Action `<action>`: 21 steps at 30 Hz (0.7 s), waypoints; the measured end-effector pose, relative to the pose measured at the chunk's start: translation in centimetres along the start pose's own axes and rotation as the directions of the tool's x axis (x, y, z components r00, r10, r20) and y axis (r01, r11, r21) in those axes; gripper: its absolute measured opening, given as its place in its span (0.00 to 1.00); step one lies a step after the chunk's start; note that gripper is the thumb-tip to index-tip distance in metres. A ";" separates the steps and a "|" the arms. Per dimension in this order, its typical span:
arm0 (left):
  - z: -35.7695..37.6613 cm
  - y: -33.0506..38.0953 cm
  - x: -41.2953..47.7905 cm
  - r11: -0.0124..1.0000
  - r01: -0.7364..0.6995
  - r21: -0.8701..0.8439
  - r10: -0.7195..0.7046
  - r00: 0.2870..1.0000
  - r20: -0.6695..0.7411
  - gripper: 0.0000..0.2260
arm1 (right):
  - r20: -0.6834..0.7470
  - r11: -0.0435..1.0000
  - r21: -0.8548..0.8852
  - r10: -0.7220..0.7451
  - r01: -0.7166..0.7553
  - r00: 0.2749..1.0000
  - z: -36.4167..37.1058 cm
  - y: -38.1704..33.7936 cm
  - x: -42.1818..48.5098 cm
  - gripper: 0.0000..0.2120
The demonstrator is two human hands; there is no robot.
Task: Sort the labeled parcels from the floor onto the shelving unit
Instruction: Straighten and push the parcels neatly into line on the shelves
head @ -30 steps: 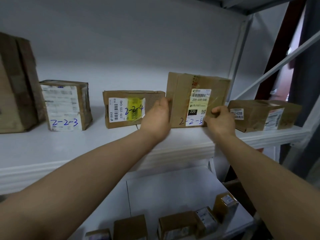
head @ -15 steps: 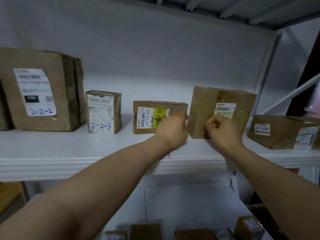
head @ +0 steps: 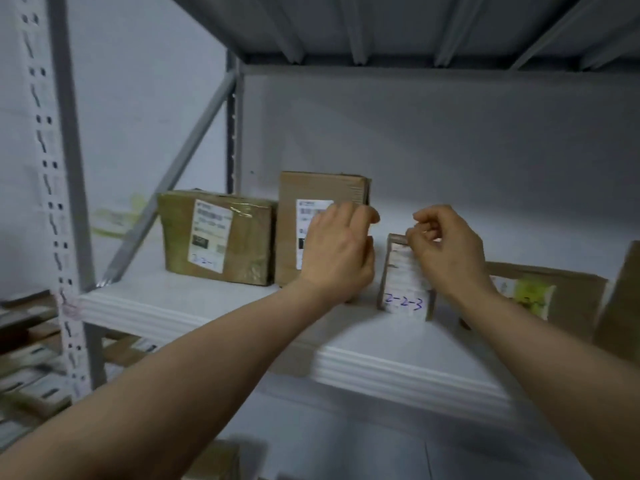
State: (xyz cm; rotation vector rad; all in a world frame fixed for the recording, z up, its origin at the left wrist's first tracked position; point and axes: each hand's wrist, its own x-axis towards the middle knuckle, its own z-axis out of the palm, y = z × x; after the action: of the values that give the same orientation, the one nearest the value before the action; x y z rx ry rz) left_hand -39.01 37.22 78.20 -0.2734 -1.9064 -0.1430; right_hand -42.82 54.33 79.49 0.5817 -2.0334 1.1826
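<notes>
- Head view: the shelf (head: 207, 308) is running from the middle left down toward the lower right of the frame, and a row of parcels is standing on it.
- The taped box (head: 242, 237) is sitting at the left end of the row, with the tall box (head: 294, 188) standing upright just beside it on the right.
- The left hand (head: 341, 251) is reaching in at frame centre, covering the tall box's label and right edge. Its fingers are bending loosely over that edge, but I cannot tell whether its grip is clamped on the box or only resting there.
- The 2-2-3 box (head: 403, 292) is standing right of centre, near the shelf's front lip and apart from the tall box.
- The right hand (head: 448, 252) is hovering at this box's top, its curled fingers (head: 415, 233) touching the top edge. Blur is hiding whether its grip is clamped on the box.
- The yellow-label box (head: 568, 289) is lying at the right, partly behind the right forearm.
- A perforated post (head: 64, 188) is rising at the far left, and more parcels (head: 38, 386) are lying blurred at the lower left.
</notes>
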 end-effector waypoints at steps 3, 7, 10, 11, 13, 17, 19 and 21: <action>-1.9 -5.4 -0.5 0.988 0.137 0.066 -0.135 0.990 -0.030 0.22 | 0.064 0.995 0.028 0.098 -0.100 0.993 4.0 -2.1 1.0 0.25; -3.1 -11.8 -0.5 0.960 0.231 0.159 -0.244 0.967 0.066 0.28 | 0.161 0.974 0.068 0.202 -0.215 0.966 7.3 -4.0 3.2 0.43; -3.0 -15.6 -0.4 0.931 0.265 0.251 -0.314 0.932 0.183 0.32 | 0.203 0.956 0.121 0.239 -0.266 0.950 8.6 -4.9 5.3 0.52; -2.9 -16.6 -0.3 0.922 0.264 0.283 -0.330 0.918 0.218 0.32 | 0.222 0.949 0.150 0.242 -0.279 0.944 8.9 -5.1 5.9 0.53; -2.8 -18.3 -0.1 0.910 0.257 0.324 -0.355 0.887 0.294 0.31 | 0.275 0.935 0.188 0.244 -0.301 0.930 9.5 -5.2 6.7 0.56; -2.6 -19.9 -0.4 0.936 0.241 0.258 -0.331 0.853 0.404 0.26 | 0.329 0.921 0.207 0.252 -0.329 0.910 10.4 -4.5 7.0 0.50; -2.8 -20.3 -0.5 0.948 0.229 0.220 -0.300 0.873 0.385 0.23 | 0.314 0.916 0.230 0.250 -0.329 0.916 10.6 -4.4 7.0 0.43; -2.8 -20.9 -0.6 0.951 0.227 0.209 -0.291 0.882 0.370 0.22 | 0.315 0.915 0.239 0.244 -0.325 0.917 11.0 -4.6 7.1 0.39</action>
State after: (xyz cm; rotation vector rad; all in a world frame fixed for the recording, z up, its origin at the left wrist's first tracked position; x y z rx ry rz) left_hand -41.65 16.32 79.32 0.0745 -2.3431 -0.1187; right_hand -48.18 42.23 83.73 0.6316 -2.2571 1.6740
